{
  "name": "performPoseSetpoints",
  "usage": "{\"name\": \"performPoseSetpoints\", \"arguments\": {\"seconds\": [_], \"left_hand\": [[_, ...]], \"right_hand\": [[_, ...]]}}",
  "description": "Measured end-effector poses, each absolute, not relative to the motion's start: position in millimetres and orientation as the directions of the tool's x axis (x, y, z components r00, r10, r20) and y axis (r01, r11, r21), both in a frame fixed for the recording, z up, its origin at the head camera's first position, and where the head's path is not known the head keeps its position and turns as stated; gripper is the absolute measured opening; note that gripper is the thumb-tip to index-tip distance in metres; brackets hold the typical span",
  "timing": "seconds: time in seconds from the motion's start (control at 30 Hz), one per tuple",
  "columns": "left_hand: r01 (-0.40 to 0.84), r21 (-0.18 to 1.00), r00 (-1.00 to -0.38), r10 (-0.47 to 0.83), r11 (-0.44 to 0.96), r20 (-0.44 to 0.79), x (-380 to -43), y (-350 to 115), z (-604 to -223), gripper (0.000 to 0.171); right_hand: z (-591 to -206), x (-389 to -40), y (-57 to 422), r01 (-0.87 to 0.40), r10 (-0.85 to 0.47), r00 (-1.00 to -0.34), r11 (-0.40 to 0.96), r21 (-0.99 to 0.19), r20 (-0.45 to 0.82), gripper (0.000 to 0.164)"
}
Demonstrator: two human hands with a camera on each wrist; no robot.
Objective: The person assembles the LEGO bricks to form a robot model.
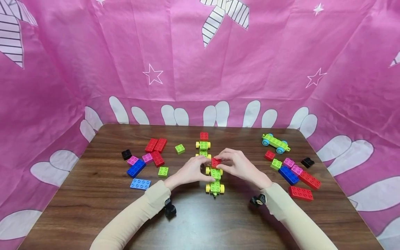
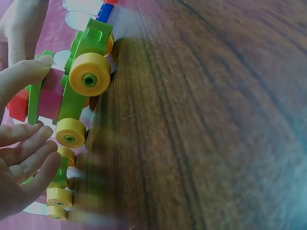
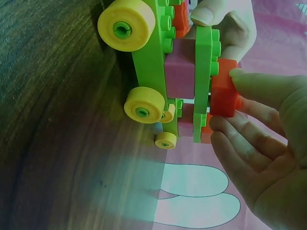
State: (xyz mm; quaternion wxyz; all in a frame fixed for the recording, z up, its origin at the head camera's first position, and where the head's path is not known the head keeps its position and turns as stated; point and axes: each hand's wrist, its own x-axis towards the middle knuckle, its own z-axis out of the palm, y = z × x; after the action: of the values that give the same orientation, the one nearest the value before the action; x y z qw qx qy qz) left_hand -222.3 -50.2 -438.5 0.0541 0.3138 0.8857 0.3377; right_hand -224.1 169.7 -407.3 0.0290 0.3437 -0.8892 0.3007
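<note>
Clock: head view, hub on the near toy car [image 1: 215,187], 12 away from wearer. Car sits mid-table, axis roughly 12–6. Stack from bottom: lime wheeled base [image 3: 149,67] on yellow wheels [image 2: 89,74], pink block [image 3: 180,69], green plate [image 3: 204,72], red brick [image 3: 224,88] at the plate's 12 end. Can't tell if the brick is fully seated.

Right hand [image 1: 235,163] comes in from 4, part-closed, pinching the red brick between thumb and fingers. Left hand [image 1: 193,170] comes in from 8, part-spread, gripping the green plate end to end: thumb at the 6 end, index finger at the 12 end.

Second yellow-wheeled car [image 1: 203,144] just beyond, toward 11, same stack, red brick at its 12 end too.

Loose parts: long red bricks [image 1: 157,158] and a lime brick [image 1: 180,149] at 10; dark blue brick [image 1: 136,168] and light blue brick [image 1: 140,184] near 9. Blue-wheeled lime chassis [image 1: 276,142] at 2. Another dark blue brick [image 1: 289,175] at 3, touching a pink brick [image 1: 296,169].
</note>
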Motion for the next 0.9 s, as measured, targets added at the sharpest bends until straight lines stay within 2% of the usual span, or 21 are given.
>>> {"name": "performPoseSetpoints", "arguments": {"seconds": [0.9], "left_hand": [[0.534, 0.636, -0.787, 0.602, 0.556, 0.135, -223.9, -50.7, -440.0, 0.065]], "right_hand": [[-411.3, -221.8, 165.6, -0.646, -0.579, -0.756, 0.587, -0.488, 0.304, 0.024]]}}
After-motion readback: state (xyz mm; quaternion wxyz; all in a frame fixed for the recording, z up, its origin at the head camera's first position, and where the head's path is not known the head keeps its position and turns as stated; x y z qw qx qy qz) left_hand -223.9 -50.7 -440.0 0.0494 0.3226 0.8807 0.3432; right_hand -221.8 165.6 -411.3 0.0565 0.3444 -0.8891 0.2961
